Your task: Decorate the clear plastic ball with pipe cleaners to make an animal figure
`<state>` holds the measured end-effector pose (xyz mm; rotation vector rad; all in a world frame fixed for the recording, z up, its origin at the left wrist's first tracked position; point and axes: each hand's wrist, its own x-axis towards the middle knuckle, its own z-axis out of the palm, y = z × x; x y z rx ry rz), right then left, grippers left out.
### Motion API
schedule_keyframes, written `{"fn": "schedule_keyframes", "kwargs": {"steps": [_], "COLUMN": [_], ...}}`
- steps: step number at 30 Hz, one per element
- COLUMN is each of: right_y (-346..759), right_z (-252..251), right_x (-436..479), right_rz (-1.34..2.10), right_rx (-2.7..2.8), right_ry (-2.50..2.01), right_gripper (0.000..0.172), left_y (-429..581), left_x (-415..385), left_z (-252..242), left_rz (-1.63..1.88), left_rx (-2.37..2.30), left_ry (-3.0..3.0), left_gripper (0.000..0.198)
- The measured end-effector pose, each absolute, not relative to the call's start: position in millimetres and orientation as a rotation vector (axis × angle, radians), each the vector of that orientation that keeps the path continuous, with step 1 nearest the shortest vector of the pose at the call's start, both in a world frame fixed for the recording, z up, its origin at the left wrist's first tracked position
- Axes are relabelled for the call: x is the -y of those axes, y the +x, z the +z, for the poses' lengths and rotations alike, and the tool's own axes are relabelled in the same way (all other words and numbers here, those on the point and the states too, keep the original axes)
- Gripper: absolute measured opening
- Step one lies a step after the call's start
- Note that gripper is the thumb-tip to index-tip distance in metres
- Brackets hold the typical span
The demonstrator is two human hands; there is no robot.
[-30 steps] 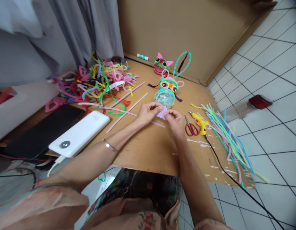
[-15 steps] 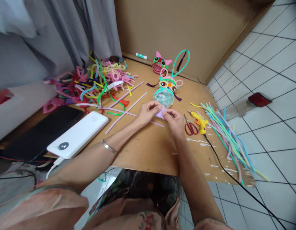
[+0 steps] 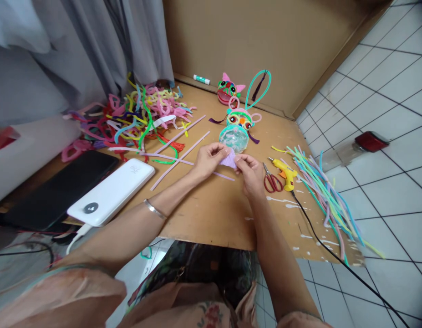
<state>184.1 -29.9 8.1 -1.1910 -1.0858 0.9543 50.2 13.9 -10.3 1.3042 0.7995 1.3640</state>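
Note:
Between both hands is a small lilac piece of ribbed look (image 3: 228, 159), like pipe cleaners laid side by side. My left hand (image 3: 211, 159) pinches its left side with thumb and fingers. My right hand (image 3: 250, 173) pinches its right edge. Just beyond my fingers sits a teal-rimmed animal figure (image 3: 234, 136) with big eyes, pink ear loops and a tall teal loop. Loose lilac pipe cleaners (image 3: 180, 160) lie crossed to the left, one running behind my left hand. Close by my right hand are red-handled scissors (image 3: 272, 183) and a yellow glue gun (image 3: 286, 175).
A tangled heap of coloured pipe cleaners (image 3: 156, 109) covers the back left. A white power bank (image 3: 111, 191) lies beside a black slab (image 3: 60, 187). Straight pipe cleaners (image 3: 327, 196) overhang the right edge. A red-and-pink figure (image 3: 228, 90) and glue stick (image 3: 201, 79) stand behind.
The right hand has shifted slightly right along the lilac piece, so more of it shows between the fingers. The left hand keeps its pinch almost in place.

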Motion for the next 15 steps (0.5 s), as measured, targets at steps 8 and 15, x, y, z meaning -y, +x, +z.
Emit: {"fn": "schedule_keyframes", "kwargs": {"steps": [8,15], "right_y": [181.9,179.2], "right_z": [8.3,8.6], "right_x": [29.5,28.4], "right_rz": [0.900,0.876], "right_rx": [1.082,1.072], "right_ry": [-1.246,-1.250], "right_gripper": [0.019,0.017], "left_y": [48.9,49.7], "left_x": [-15.2,-14.6], "left_z": [-12.8,-12.3], "left_rz": [1.348,1.327], "left_rx": [-0.748,-0.731], "left_ry": [1.329,1.337], "left_gripper": [0.051,0.054]}}
